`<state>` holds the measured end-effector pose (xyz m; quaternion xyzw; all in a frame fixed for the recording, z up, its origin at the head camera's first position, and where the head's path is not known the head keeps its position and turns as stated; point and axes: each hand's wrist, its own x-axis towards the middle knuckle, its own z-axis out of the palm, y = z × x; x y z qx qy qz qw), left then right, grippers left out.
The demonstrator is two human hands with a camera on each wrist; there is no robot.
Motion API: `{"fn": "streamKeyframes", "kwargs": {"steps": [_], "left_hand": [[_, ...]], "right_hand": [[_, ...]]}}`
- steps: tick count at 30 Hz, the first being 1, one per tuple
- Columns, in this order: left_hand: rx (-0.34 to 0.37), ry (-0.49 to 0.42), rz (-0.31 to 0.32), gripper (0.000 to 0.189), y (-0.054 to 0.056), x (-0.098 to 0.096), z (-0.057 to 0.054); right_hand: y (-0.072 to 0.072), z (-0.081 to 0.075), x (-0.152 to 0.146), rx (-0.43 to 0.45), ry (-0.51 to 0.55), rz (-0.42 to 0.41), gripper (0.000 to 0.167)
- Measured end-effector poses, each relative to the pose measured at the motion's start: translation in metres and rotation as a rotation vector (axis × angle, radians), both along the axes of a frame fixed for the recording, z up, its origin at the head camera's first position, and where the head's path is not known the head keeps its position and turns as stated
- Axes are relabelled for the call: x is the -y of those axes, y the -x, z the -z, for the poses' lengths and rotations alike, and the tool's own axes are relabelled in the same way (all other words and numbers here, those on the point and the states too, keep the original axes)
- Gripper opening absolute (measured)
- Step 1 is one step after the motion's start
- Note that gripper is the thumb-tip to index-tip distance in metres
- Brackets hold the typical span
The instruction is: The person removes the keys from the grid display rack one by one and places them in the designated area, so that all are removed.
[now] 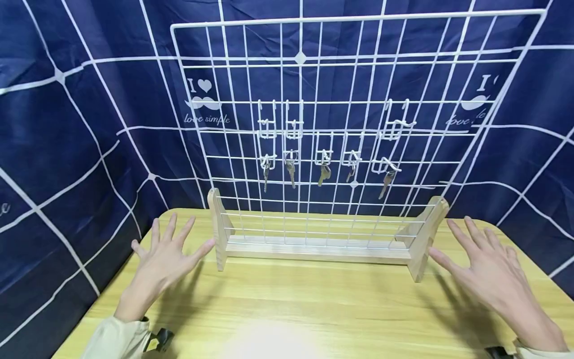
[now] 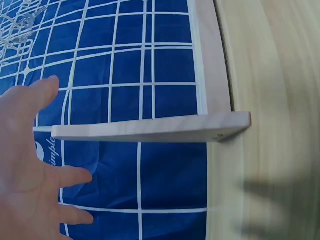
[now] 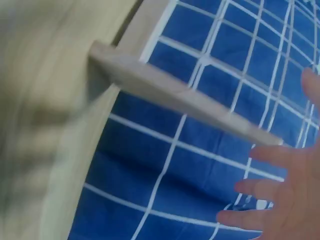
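A white wire grid rack [image 1: 318, 217] stands on wooden feet at the back of the table. My left hand [image 1: 163, 259] hovers beside its left wooden foot [image 1: 219, 229], fingers spread and holding nothing. On the other side my right hand [image 1: 491, 274] is spread too, near the right wooden foot [image 1: 428, 239], also holding nothing. White wire hooks [image 1: 267, 128] hang on the grid in two rows. Several keys dangle from the lower hooks, among them a brass-coloured key [image 1: 324, 174] and a silver key [image 1: 291, 172]. In the left wrist view, the left hand [image 2: 25, 165] shows alongside the foot.
A pale wooden table [image 1: 323, 299] lies under both hands, with a bright glare at its front. Dark blue cloth [image 1: 67, 164] with white lines and printed words hangs behind the rack and at both sides. A wooden crossbar [image 1: 314, 252] joins the feet.
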<state>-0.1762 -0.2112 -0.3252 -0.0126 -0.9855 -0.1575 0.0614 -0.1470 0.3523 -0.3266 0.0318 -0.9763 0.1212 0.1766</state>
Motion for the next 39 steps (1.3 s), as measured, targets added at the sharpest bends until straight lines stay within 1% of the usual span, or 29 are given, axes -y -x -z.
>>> {"fn": "streamKeyframes", "kwargs": {"steps": [2, 3, 5, 6, 9, 10, 12, 15, 17, 19, 21, 24, 26, 29, 31, 35, 39], "left_hand": [[-0.019, -0.028, -0.001, 0.089, 0.001, -0.002, -0.003], [-0.037, -0.052, 0.000, 0.087, 0.002, -0.004, -0.005], [-0.097, -0.112, 0.011, 0.081, 0.005, -0.007, -0.009], [-0.132, -0.147, 0.020, 0.078, 0.007, -0.010, -0.011], [-0.249, -0.258, 0.053, 0.067, 0.015, -0.017, -0.015], [-0.280, -0.288, 0.060, 0.064, 0.018, -0.019, -0.016], [-0.313, -0.355, 0.051, 0.061, 0.025, -0.025, -0.018], [-0.339, -0.481, 0.024, 0.053, 0.033, -0.033, -0.020], [-0.371, -0.565, 0.014, 0.047, 0.039, -0.039, -0.019], [-0.415, -0.624, 0.020, 0.038, 0.042, -0.044, -0.017], [-0.458, -0.628, 0.022, 0.032, 0.045, -0.048, -0.015], [-0.506, -0.596, 0.026, 0.026, 0.048, -0.052, -0.014], [-0.526, -0.574, 0.023, 0.024, 0.048, -0.051, -0.013], [-0.537, -0.568, 0.028, 0.023, 0.049, -0.050, -0.012], [-0.537, -0.566, 0.038, 0.023, 0.051, -0.051, -0.011], [-0.529, -0.546, 0.064, 0.020, 0.054, -0.052, -0.005], [-0.546, -0.523, 0.060, 0.015, 0.056, -0.049, 0.002]], "right_hand": [[-0.001, -0.005, 0.008, -0.014, 0.023, -0.004, 0.086], [-0.001, -0.008, 0.013, -0.034, 0.036, -0.007, 0.085], [-0.001, -0.013, 0.023, -0.109, 0.068, -0.015, 0.078], [-0.001, -0.016, 0.029, -0.162, 0.080, -0.021, 0.072], [-0.002, -0.023, 0.048, -0.352, 0.115, -0.029, 0.047], [-0.001, -0.025, 0.053, -0.413, 0.126, -0.038, 0.040], [0.000, -0.028, 0.066, -0.495, 0.156, -0.066, 0.028], [0.004, -0.032, 0.086, -0.557, 0.206, -0.138, 0.018], [0.006, -0.035, 0.103, -0.571, 0.235, -0.196, 0.015], [0.009, -0.037, 0.121, -0.581, 0.252, -0.251, 0.013], [0.011, -0.040, 0.140, -0.585, 0.264, -0.304, 0.013], [0.014, -0.044, 0.169, -0.584, 0.304, -0.386, 0.013], [0.017, -0.047, 0.190, -0.576, 0.342, -0.446, 0.013], [0.023, -0.052, 0.220, -0.558, 0.407, -0.522, 0.010], [0.027, -0.057, 0.238, -0.565, 0.445, -0.554, 0.009], [0.036, -0.066, 0.267, -0.598, 0.494, -0.567, 0.008], [0.047, -0.075, 0.291, -0.596, 0.531, -0.564, 0.012]]}}
